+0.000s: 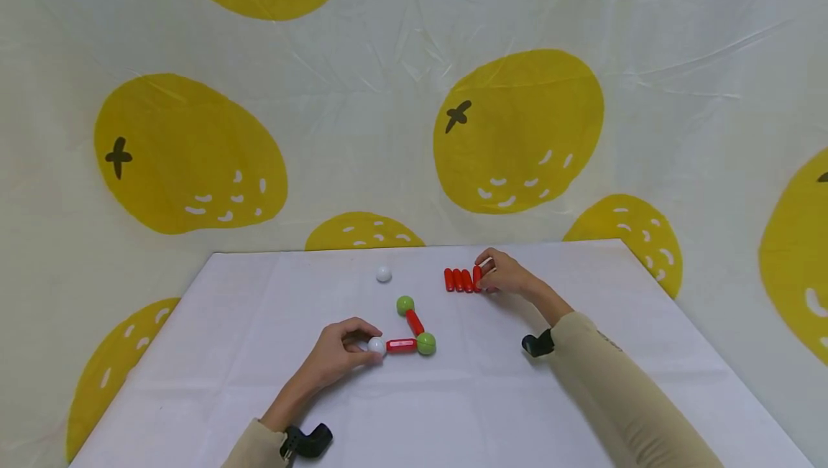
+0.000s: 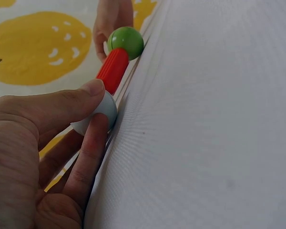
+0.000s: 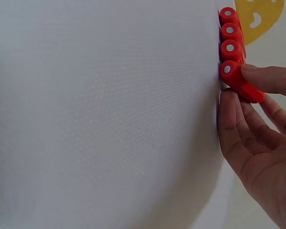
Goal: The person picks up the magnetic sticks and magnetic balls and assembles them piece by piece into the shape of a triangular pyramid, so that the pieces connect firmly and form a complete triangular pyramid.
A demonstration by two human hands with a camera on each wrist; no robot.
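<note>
left hand (image 1: 336, 354) pinches smooth white ball (image 1: 376, 345); right hand (image 1: 503, 274) grips ribbed red rod (image 1: 477, 277).

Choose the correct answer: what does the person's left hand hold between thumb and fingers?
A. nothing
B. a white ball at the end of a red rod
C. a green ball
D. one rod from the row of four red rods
B: the left hand pinches the white ball, which joins the red rod leading to a green ball.

No readable text, labels, brands or numbers on the table, rods, balls or backdrop
</note>
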